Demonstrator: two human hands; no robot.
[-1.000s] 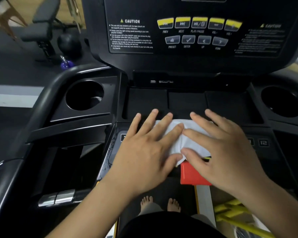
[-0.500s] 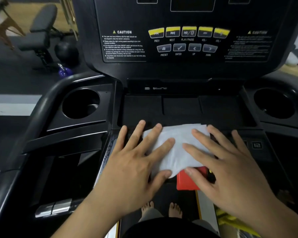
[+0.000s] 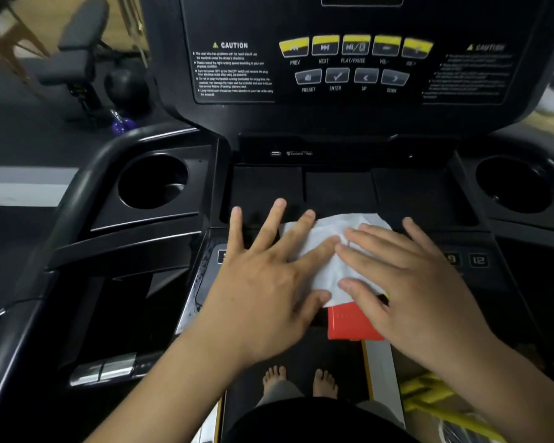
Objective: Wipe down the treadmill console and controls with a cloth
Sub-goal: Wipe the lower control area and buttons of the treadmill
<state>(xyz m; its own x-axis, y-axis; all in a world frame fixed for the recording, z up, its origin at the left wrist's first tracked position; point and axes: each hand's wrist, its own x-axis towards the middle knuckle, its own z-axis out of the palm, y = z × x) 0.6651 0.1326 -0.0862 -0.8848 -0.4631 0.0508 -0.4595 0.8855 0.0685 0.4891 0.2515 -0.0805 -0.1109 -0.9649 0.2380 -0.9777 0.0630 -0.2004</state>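
Head view: flat hands [image 3: 263, 282] [image 3: 410, 282] press crumpled white cloth [image 3: 327, 251].

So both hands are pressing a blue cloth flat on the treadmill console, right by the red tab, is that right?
Not quite: the cloth is white, not blue. The head view shows the left hand and the right hand pressing it flat on the treadmill console, right by the red tab.
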